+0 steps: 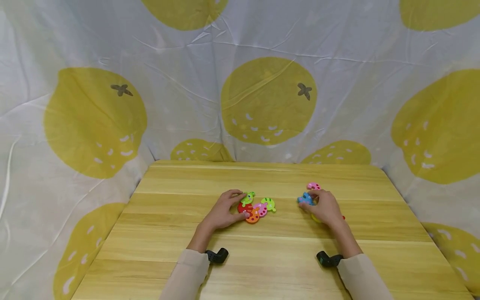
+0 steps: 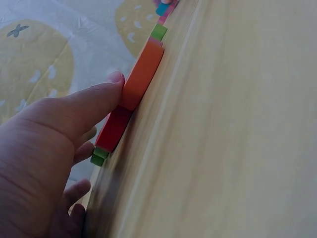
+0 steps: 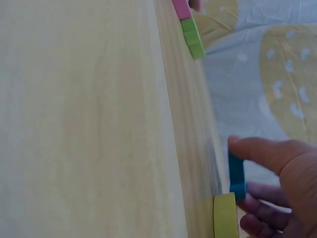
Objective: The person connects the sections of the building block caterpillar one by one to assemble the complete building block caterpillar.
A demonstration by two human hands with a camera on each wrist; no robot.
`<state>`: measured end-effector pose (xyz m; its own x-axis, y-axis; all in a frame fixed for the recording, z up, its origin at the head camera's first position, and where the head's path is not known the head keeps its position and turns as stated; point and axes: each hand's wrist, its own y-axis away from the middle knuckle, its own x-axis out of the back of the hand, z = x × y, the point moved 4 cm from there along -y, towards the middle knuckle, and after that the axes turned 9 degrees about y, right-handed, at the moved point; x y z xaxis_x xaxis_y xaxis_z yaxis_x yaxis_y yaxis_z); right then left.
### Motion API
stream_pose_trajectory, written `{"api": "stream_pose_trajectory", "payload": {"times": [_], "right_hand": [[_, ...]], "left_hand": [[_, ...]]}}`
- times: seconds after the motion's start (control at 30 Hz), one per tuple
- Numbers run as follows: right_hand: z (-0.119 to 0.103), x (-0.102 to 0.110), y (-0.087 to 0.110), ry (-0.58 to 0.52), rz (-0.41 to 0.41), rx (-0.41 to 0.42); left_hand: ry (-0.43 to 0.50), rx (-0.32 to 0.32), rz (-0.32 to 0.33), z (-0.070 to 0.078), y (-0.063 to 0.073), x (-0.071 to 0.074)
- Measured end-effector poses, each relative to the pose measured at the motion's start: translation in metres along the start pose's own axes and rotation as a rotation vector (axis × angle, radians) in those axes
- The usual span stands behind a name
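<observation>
On wooden table [image 1: 262,258], the flat blue wooden piece [image 1: 305,198], pinched between right hand [image 1: 325,208] fingertips, should be lifted level while left hand [image 1: 221,212] fingers steady the joined colourful caterpillar pieces [image 1: 258,207].

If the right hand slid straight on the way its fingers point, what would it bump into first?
Probably nothing new: the right hand already grips the blue piece. Beyond lies the green piece of the joined row, though depth is unclear.

Left hand's thumb [image 2: 94,101] touches orange piece [image 2: 143,74] on table [image 2: 233,139]
</observation>
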<state>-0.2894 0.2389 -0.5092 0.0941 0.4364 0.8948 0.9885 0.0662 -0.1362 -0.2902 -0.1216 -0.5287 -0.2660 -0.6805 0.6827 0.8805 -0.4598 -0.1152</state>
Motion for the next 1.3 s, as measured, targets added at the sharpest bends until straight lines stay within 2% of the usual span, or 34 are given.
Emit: {"api": "stream_pose_trajectory", "payload": {"times": [0.2,0.4,0.7,0.97,1.3], "right_hand": [[-0.011,-0.003,0.008,-0.125,0.011,0.013],[-0.033,-0.008,0.012,-0.234,0.007,0.052],[-0.063,-0.024,0.012,-0.256,-0.049,0.071],[-0.078,-0.037,0.007,-0.307,-0.068,0.037],[-0.083,-0.050,0.005,-0.344,-0.093,0.011]], "left_hand": [[-0.043,-0.050,-0.064,0.001,0.001,0.000],[-0.038,-0.049,-0.048,0.001,0.001,0.001],[0.016,0.007,0.019,-0.001,0.003,0.002],[0.059,0.013,-0.035,0.000,0.002,0.000],[0.062,0.021,-0.010,-0.004,-0.002,-0.003]]}}
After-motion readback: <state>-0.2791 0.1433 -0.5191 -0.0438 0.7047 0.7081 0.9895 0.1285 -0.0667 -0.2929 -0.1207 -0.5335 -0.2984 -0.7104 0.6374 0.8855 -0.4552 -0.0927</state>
